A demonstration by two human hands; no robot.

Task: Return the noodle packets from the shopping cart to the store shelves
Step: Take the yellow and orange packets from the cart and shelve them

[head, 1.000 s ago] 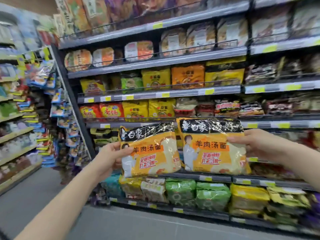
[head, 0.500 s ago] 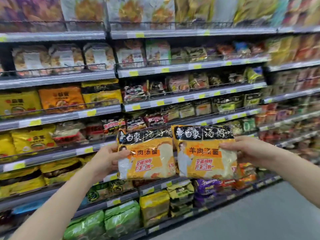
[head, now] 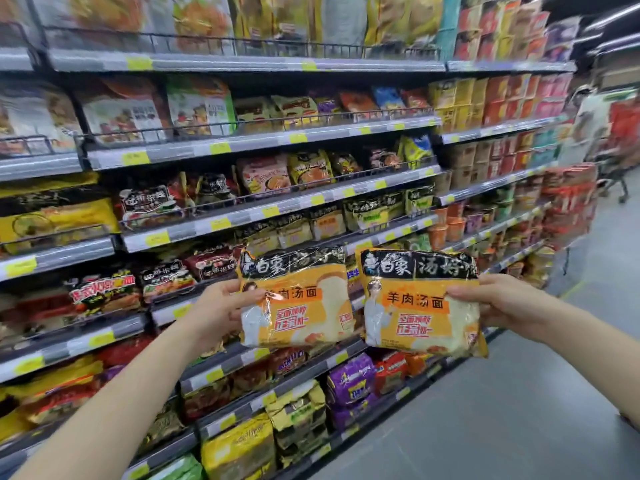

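Holding one yellow packet apiece, the two hands are up in front of the shelving. The left hand (head: 221, 311) pinches the left noodle packet (head: 296, 299) at its left edge, thumb curled over the front and fingers behind. The right hand (head: 498, 304) grips the right noodle packet (head: 420, 303) at its right edge the same way. Both packets stand upright, faces toward the camera, side by side with a narrow gap between them, clear of the shelves (head: 277, 206) behind.

Against half a second ago the grips are unchanged, but the view has swung further right along the aisle: the bay of cup noodles (head: 498, 133) now fills the upper right, more of the grey floor (head: 519, 410) shows, and the packets sit a little further apart than they did.

Matching black-and-yellow packs (head: 327, 223) lie on the shelf level just above the held pair (blur makes the print hard to read). Each shelf front carries a grey rail with yellow price tags (head: 157, 239), and low wire guards (head: 311, 50) run along some edges. To the right of the right forearm the floor runs open down the aisle. At the far end, blurred, a person in light clothing (head: 588, 123) stands near a cart (head: 620, 174).
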